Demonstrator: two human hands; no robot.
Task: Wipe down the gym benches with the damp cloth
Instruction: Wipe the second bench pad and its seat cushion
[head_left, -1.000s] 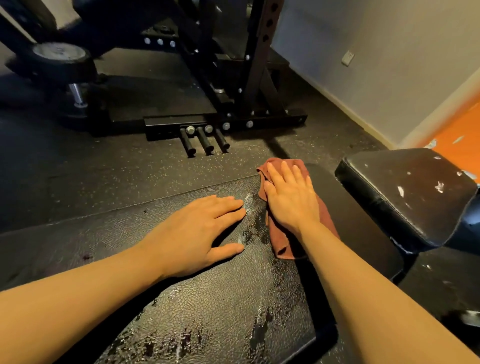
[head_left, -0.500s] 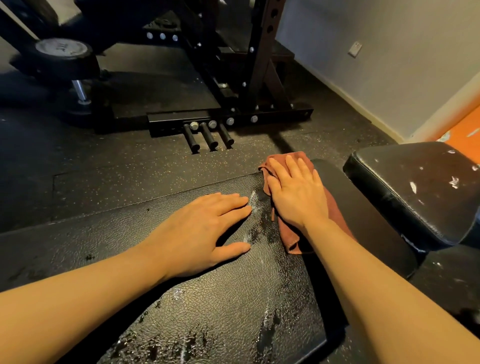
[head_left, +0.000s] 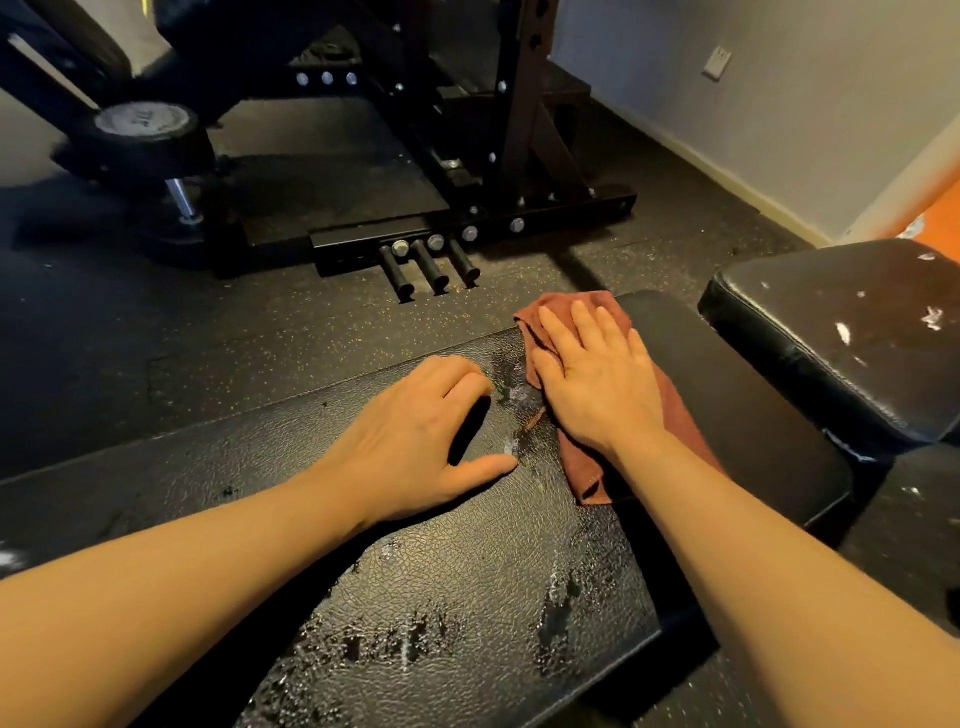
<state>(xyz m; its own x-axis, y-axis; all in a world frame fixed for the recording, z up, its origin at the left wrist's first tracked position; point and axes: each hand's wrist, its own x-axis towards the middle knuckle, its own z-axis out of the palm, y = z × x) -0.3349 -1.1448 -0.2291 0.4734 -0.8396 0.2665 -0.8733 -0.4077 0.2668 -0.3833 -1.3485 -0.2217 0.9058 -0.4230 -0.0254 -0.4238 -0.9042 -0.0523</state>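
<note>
The crumpled rust-brown damp cloth (head_left: 685, 431) lies flat on the far end of the long black textured-leather bench pad, the desk (head_left: 467, 587), just where the grained part meets a smoother black section. One end of the cloth reaches the far edge of the pad; the other end pokes out beneath the wrist toward the near side.

The right hand (head_left: 597, 384) lies palm-down on top of the cloth, its fingers straight and slightly spread, pressing the fabric against the pad without curling round it. The left hand (head_left: 415, 441) rests on the bare pad just beside the cloth, apart from it; its fingers bend loosely at the knuckles with the tips on the surface, the thumb stretched out toward the cloth, and it holds nothing.

Wet streaks and shiny droplets mark the pad between the two hands and along its near part.

To the right, close to the pad's end, stands a second black cushioned bench pad (head_left: 841, 338) with white scuffs and flaked patches. Beyond lies the dark speckled rubber floor (head_left: 208, 338), on which a black steel rack frame (head_left: 519, 156) stands, with three short black pegs (head_left: 431, 270) jutting from its base bar. A round black weight plate (head_left: 145, 135) sits at the far left, and a grey wall (head_left: 779, 78) runs along the right.
</note>
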